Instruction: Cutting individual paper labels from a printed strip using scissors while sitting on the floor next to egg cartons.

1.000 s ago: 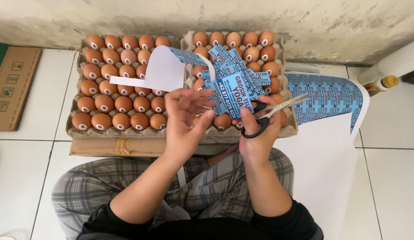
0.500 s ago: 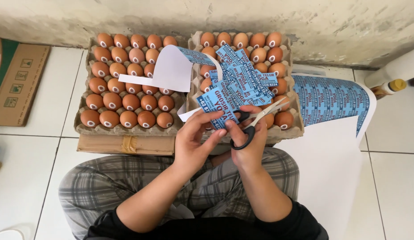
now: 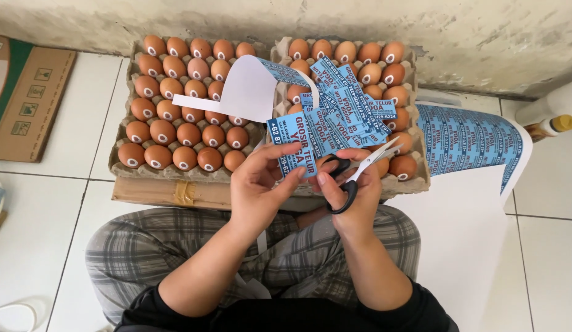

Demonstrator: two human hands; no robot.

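Observation:
My left hand (image 3: 261, 181) pinches a long strip of blue printed paper (image 3: 295, 144) whose white back curls up over the left egg tray. My right hand (image 3: 353, 190) holds black-handled scissors (image 3: 359, 172), their blades apart and pointing up to the right, just beside the strip. A pile of cut blue labels (image 3: 347, 107) lies on the brown eggs of the right tray (image 3: 415, 178). The left tray (image 3: 123, 163) is full of brown eggs (image 3: 187, 132), partly covered by the curled strip (image 3: 249, 92).
Both trays rest on a flat cardboard box (image 3: 157, 192) in front of my crossed legs. A large sheet of blue labels (image 3: 470, 141) lies on the white tiled floor at right, near a bottle (image 3: 550, 126). A cardboard box (image 3: 24, 101) lies at left.
Both hands have drawn back a little toward my body with the strip and scissors. The scissor blades still stand apart.

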